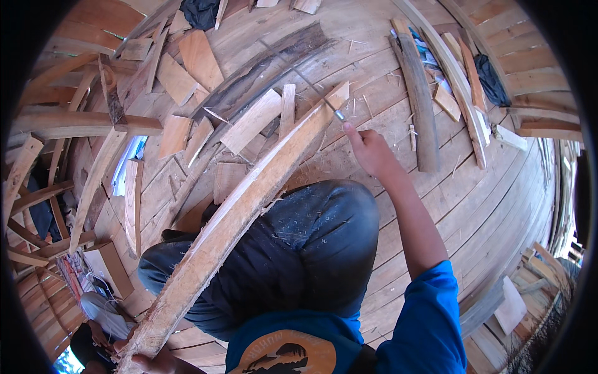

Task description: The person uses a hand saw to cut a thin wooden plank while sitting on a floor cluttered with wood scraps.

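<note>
Right hand is closed around the handle of a thin metal file or blade, which runs up and away from the fingers across the far end of the long curved plank. Left hand grips the plank's near end, fingers wrapped under it. The plank lies across the knees. Offcuts sit beyond the fingertips.

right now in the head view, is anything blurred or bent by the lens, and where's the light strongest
In the head view the fisheye bends the floor planks toward the dark round rim; the thin blade held in the right hand is faint and streaked; the long curved plank gripped low by the left hand is sharp; daylight is brightest on the planks at the far right, no harsh glare.
</note>
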Demonstrator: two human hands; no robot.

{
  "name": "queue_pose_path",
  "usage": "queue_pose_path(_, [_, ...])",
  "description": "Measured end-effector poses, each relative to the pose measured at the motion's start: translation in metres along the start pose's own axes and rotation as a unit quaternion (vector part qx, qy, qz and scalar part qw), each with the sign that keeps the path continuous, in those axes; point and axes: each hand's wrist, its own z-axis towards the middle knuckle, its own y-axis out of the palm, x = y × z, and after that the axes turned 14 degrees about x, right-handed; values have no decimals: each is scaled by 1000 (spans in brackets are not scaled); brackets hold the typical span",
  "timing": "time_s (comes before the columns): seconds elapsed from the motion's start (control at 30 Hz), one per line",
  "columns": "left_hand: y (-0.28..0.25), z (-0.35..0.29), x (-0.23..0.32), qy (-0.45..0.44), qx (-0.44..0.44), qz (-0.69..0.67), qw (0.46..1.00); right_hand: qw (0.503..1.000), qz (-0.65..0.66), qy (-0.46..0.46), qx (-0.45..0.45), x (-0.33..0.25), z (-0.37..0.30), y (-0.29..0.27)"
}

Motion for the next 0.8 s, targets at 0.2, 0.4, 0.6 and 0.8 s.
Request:
queue_pose_path(0.2, [27, -10, -12, -53, -35, -33, 997, 991, -14, 90, 100, 55, 30, 4])
queue_pose_path(0.4, [93, -20, 58, 98, -255, 110, 956, 996, 27, 74, 51, 33, -26, -1])
queue_pose_path(0.6, [129, -7, 71, 105, -397, -10, 912, 971, 187, 7, 151, 62, -102, -8])
queue_pose_path(0.8, [124, -11, 45, 24, -405, -75, 911, 948, 279, 19, 151, 51, -169, -21])
